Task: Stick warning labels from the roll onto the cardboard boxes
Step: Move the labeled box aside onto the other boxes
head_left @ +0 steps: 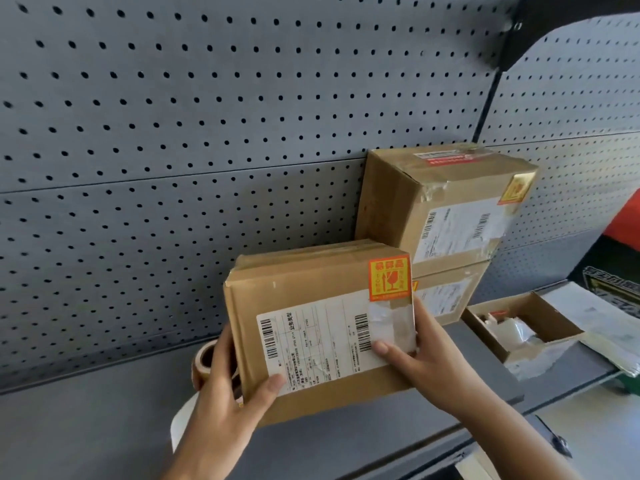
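Observation:
A flat cardboard box (311,292) is held up over the grey shelf, its white shipping label facing me and an orange-yellow warning label (389,278) stuck on its top right corner. My left hand (221,393) grips its lower left edge, and my right hand (429,362) grips its lower right edge. The label roll (204,362) sits behind my left hand, partly hidden, with a white backing strip (181,420) trailing down. Behind, two stacked boxes stand; the upper box (446,199) carries a warning label (516,190) on its corner, and the lower box (446,296) is mostly hidden.
A grey pegboard wall (207,133) backs the grey shelf (104,427). At right an open cardboard tray (554,327) holds scraps of paper and plastic, with white papers (595,317) beside it. A red and black object (623,237) is at the far right edge.

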Demonstrator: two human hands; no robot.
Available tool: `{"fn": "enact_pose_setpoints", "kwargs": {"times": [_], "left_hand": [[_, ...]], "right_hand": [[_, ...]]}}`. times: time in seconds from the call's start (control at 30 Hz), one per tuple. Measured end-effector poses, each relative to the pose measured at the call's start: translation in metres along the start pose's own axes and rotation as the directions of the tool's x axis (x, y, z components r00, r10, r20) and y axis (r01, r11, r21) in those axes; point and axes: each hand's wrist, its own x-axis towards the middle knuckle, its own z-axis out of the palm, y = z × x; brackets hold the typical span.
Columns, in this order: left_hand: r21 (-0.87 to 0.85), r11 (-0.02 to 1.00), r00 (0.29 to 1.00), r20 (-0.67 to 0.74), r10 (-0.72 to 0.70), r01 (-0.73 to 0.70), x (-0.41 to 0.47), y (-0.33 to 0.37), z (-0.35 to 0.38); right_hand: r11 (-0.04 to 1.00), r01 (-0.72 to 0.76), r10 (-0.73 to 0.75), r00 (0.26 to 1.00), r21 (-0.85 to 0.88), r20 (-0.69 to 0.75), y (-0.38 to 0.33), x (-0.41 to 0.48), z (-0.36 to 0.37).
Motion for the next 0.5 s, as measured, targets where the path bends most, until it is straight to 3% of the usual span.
{"fn": "enact_pose_setpoints", "kwargs": {"times": [0.33, 0.5], "left_hand": [[0.102, 0.993, 0.980, 0.196, 0.030, -0.051, 0.008, -0.032, 0.004], [0.196, 0.979, 0.983, 0.180, 0.027, -0.062, 0.008, -0.042, 0.003]], "right_hand": [[0.997, -0.078, 0.077, 0.996, 0.019, 0.033, 0.027, 0.004, 0.003], [0.993, -0.116, 0.116, 0.993, 0.006, 0.040, 0.034, 0.004, 0.010]]}}
